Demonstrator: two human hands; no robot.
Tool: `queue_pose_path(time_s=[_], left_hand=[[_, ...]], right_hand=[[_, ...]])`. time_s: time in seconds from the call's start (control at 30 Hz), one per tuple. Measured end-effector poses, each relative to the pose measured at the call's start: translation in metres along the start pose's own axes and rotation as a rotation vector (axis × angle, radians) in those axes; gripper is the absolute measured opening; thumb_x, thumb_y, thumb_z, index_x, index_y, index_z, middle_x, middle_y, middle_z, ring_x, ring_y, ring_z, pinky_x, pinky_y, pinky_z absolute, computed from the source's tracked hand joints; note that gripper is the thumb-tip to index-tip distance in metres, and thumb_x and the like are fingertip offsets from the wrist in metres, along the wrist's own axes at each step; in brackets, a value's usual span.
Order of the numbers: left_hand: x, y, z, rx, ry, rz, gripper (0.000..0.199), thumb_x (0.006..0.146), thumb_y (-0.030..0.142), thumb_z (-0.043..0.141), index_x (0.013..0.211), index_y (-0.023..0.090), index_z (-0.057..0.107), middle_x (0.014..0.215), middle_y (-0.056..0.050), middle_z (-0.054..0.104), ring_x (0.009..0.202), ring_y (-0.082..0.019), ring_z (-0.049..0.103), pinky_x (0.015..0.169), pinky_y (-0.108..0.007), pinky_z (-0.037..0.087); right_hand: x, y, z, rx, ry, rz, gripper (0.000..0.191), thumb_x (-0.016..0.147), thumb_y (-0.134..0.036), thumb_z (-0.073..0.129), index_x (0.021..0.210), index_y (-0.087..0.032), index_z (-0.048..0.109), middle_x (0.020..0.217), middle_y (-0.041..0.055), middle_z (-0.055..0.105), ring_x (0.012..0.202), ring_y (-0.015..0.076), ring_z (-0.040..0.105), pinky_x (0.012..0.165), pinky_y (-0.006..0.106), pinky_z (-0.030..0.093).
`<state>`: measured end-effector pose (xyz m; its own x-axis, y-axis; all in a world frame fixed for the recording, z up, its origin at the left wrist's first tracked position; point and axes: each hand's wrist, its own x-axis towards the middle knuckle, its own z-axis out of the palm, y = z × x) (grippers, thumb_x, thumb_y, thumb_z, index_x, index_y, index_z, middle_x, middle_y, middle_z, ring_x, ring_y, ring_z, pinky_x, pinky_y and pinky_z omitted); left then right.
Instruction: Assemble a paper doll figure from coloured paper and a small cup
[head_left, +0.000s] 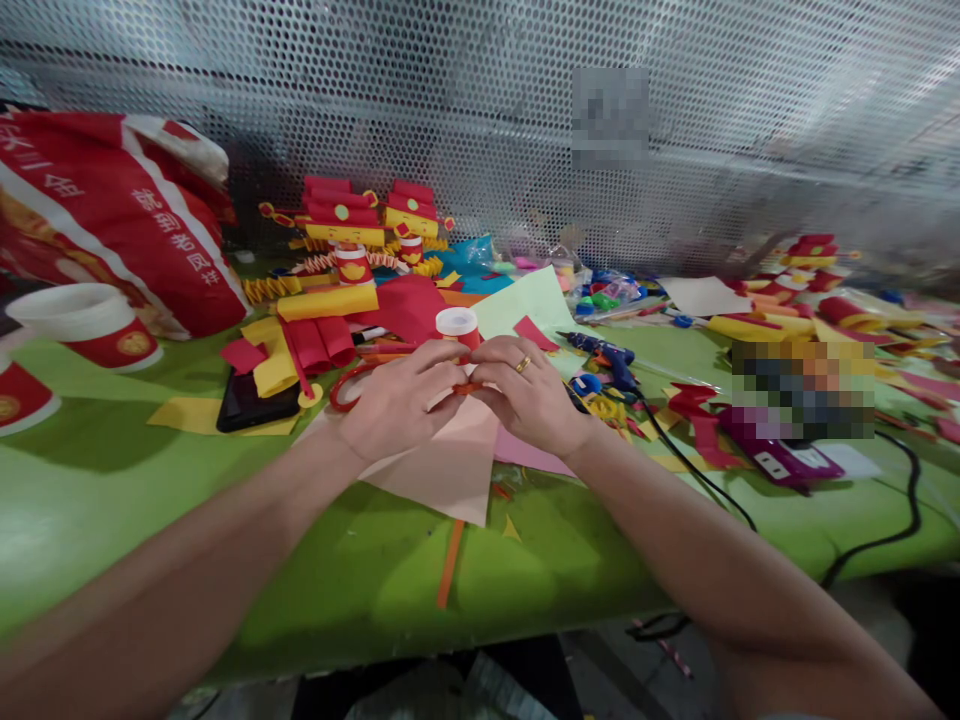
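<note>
At the middle of the green table, my left hand [401,405] and my right hand [529,395] meet, fingertips pinched together. Between them is a small orange strip [469,388], probably paper, held from both ends; much of it is hidden by the fingers. A ring sits on a finger of my right hand. Just behind the fingers stands a small red cup with a white rim [456,322]. Under the hands lies pale pink paper [450,470]. A red loop [346,388], perhaps a scissors handle, shows beside my left hand. Another orange strip [451,565] lies nearer the table edge.
A blue glue gun [611,352] with a black cord lies to the right. At left are a phone [255,402], paper cups [94,325] and a large red bag [165,220]. Red-and-yellow paper figures [345,225] stand at the back, before a perforated metal wall [465,110].
</note>
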<state>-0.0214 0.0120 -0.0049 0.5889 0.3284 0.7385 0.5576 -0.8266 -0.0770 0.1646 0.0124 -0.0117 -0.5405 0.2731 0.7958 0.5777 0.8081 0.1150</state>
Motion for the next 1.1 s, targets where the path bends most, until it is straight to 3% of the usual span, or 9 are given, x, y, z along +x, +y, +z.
queue_pose_path(time_s=[0.4,0.7,1.1], left_hand=[[0.0014,-0.0002,0.0003,-0.039,0.007,-0.026,0.009,0.083,0.020,0.050,0.091,0.019,0.055,0.108,-0.007,0.061,0.097,-0.015,0.060,0.072,-0.025,0.053],[0.0009,-0.0005,0.0020,0.019,0.007,-0.064,0.008,0.084,0.022,0.050,0.088,0.018,0.056,0.099,-0.006,0.065,0.092,-0.015,0.062,0.074,-0.025,0.053],[0.0002,-0.0022,0.0026,0.036,0.004,-0.014,0.011,0.086,0.022,0.048,0.088,0.016,0.057,0.103,-0.008,0.064,0.094,-0.016,0.062,0.074,-0.025,0.053]], right_hand=[[0.0002,0.0001,0.0002,0.017,0.021,0.050,0.011,0.085,-0.023,0.050,0.095,-0.019,0.053,0.099,0.0090,0.063,0.096,0.0210,0.056,0.080,0.038,0.046],[-0.0003,0.0019,0.0004,-0.071,0.029,0.016,0.011,0.086,-0.023,0.049,0.087,-0.019,0.059,0.090,0.0072,0.066,0.091,0.0190,0.058,0.079,0.035,0.046],[-0.0006,0.0012,0.0015,-0.058,-0.004,0.029,0.014,0.087,-0.024,0.047,0.088,-0.019,0.060,0.090,0.0069,0.065,0.090,0.0187,0.057,0.081,0.036,0.045]])
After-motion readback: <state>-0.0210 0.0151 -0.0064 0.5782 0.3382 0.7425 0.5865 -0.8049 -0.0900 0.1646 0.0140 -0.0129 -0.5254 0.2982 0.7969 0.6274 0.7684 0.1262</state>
